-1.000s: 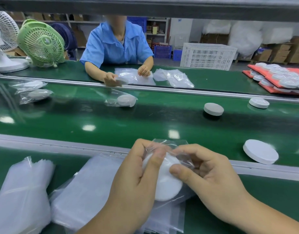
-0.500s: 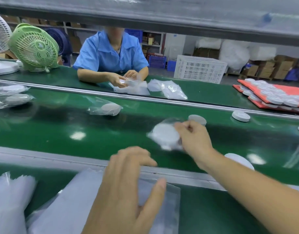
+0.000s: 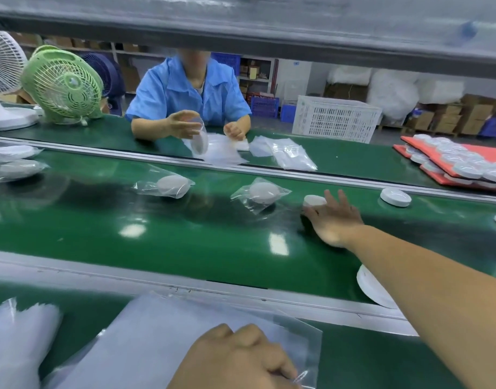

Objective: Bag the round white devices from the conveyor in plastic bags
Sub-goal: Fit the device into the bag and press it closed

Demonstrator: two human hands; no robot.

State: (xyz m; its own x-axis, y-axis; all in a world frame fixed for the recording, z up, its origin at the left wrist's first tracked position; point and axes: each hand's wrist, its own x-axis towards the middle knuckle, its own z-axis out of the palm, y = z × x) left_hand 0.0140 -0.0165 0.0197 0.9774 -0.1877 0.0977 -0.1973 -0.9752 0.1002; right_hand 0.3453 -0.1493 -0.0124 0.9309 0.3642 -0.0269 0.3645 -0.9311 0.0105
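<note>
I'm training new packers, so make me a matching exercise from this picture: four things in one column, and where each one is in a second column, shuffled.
1 left hand
2 right hand
3 green fan
4 red trays

A far table, left end
B at a bare white device on the belt
C curled on the empty bags
D far table, right end

Pairs: 1-C, 2-B, 3-A, 4-D

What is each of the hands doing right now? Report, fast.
Left hand: curled, pinching the top plastic bag.
Right hand: open, fingers spread at a bare round white device, not gripping it.
</note>
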